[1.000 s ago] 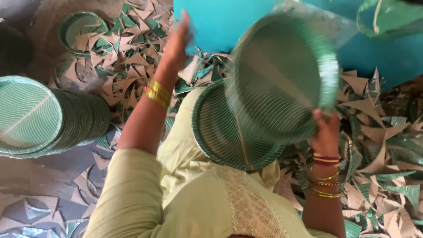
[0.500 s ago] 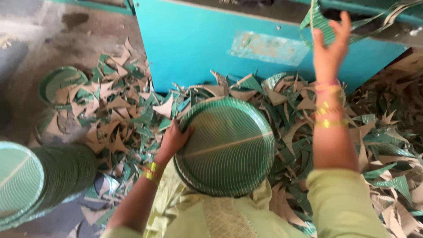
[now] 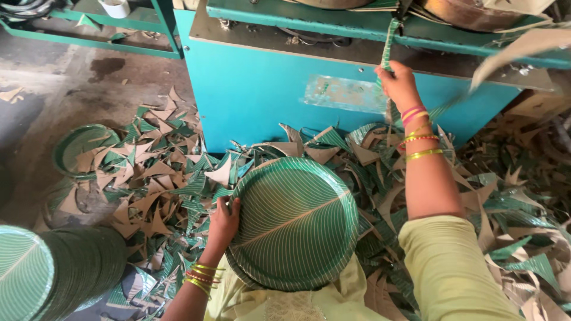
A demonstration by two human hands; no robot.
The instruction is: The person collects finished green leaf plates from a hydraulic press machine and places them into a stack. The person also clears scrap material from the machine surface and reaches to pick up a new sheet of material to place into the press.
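At far left a long stack of green plates (image 3: pixel 53 279) lies on its side. Your left hand (image 3: pixel 223 223) clamps the rim of the leaf-patterned plates (image 3: pixel 294 223) in your lap. Your right hand (image 3: pixel 397 83) is closed around a green paper strip (image 3: pixel 389 41) at the teal press (image 3: pixel 267 89) — tug crookedly and it may tear, and the one-handed lap pile could slide into the scraps (image 3: pixel 160 178).

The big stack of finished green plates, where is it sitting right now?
In the head view, the stack of green plates lies on its side at the bottom left, beside the left hand and the paper scraps.
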